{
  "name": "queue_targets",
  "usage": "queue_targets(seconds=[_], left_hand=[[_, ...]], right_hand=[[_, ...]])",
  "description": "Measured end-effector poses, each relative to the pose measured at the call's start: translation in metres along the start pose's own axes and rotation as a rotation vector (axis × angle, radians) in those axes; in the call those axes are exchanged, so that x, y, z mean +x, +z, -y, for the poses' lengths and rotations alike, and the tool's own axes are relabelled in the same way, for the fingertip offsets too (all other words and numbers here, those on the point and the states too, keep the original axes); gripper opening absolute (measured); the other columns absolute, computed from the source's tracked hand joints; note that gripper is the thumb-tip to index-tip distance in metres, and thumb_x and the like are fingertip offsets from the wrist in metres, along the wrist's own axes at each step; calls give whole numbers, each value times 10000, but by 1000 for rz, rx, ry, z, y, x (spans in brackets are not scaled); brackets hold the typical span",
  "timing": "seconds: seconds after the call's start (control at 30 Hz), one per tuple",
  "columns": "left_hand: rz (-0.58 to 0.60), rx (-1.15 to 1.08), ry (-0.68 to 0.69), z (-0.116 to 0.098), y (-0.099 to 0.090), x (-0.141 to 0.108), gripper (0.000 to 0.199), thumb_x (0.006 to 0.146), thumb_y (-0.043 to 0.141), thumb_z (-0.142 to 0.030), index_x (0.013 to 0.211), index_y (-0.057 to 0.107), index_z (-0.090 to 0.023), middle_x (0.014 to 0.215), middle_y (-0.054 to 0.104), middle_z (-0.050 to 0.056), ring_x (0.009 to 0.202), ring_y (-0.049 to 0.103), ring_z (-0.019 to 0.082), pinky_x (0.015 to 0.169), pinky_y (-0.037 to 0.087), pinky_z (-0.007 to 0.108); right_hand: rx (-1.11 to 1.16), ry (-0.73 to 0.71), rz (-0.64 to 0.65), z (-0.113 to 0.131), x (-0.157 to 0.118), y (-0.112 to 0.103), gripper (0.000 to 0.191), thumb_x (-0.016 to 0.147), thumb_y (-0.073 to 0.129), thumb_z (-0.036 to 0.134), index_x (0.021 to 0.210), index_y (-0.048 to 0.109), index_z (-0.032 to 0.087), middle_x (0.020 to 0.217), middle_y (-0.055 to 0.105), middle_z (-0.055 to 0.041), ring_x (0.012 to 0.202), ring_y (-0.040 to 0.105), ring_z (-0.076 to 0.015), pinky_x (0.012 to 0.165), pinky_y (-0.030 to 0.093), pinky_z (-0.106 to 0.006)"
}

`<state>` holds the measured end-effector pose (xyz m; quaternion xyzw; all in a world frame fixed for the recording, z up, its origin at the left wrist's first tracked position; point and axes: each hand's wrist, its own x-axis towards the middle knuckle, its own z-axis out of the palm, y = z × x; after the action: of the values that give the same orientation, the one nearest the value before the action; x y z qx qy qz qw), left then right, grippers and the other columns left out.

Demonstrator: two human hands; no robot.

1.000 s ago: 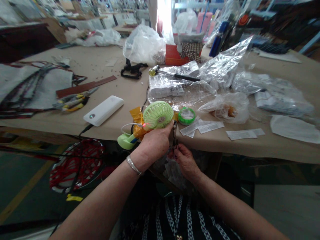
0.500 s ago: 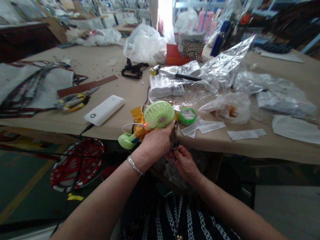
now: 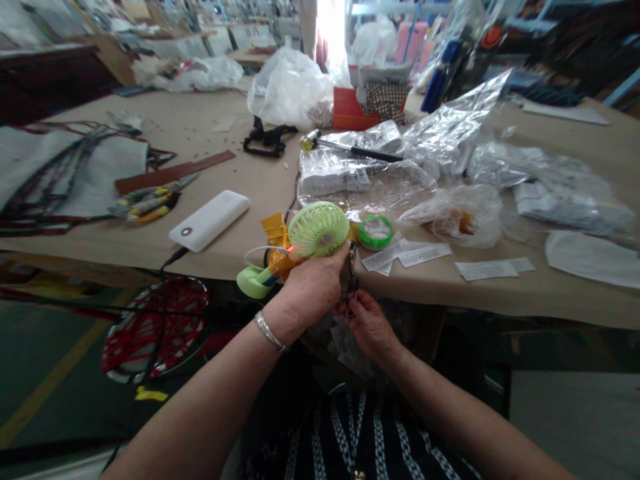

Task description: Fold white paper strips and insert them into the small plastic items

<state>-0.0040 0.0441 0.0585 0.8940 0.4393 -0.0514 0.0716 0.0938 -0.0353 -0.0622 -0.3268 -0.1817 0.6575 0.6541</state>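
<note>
A thin dark strap-like piece with a shiny metal end (image 3: 352,257) runs down at the table's front edge. Along its upper part lies my left hand (image 3: 315,287), its index finger reaching the metal end and its other fingers curled out of sight. My right hand (image 3: 367,323) is closed in a pinch at the lower end of the piece, below the table edge. Just beyond my left hand stands a light green fan (image 3: 319,230), fastened with orange tape (image 3: 274,230). Beside it sits a green round tub (image 3: 375,231) with something white inside.
Paper label strips (image 3: 423,253) lie right of the tub. A white power bank (image 3: 210,221) with a cable, yellow-handled pliers (image 3: 150,203) and a brown strip (image 3: 175,172) are on the left. A hammer (image 3: 350,148) rests on plastic-wrapped bundles (image 3: 335,175).
My right hand's fingers have shifted slightly at the lower end of the dark piece. My left hand, the fan and the table items stay put.
</note>
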Motion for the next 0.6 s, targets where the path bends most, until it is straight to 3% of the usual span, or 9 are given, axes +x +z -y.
queue_targets(seconds=[0.33,0.47,0.6], left_hand=[[3,15,-12,0,0,-1,659,815,386,-116,1433,159,-148,884,664,113,752,637,196,690,468,288],[-32,14,-8,-1,0,0,650,819,358,-101,1435,157,-162,937,672,123,770,648,197,693,475,289],[-72,-8,19,-2,1,-1,634,810,350,-72,1424,215,-149,1045,659,157,847,657,199,698,481,266]], right_hand=[[-56,-28,44,1,-3,-6,162,710,707,367,751,629,231,693,601,30,677,562,-122,728,457,-283],[-258,-60,109,9,-15,-13,127,776,646,346,784,645,219,696,615,7,681,552,-131,709,434,-264],[-468,-65,130,36,-42,-21,224,835,570,370,723,633,186,655,604,-8,649,548,-131,687,430,-260]])
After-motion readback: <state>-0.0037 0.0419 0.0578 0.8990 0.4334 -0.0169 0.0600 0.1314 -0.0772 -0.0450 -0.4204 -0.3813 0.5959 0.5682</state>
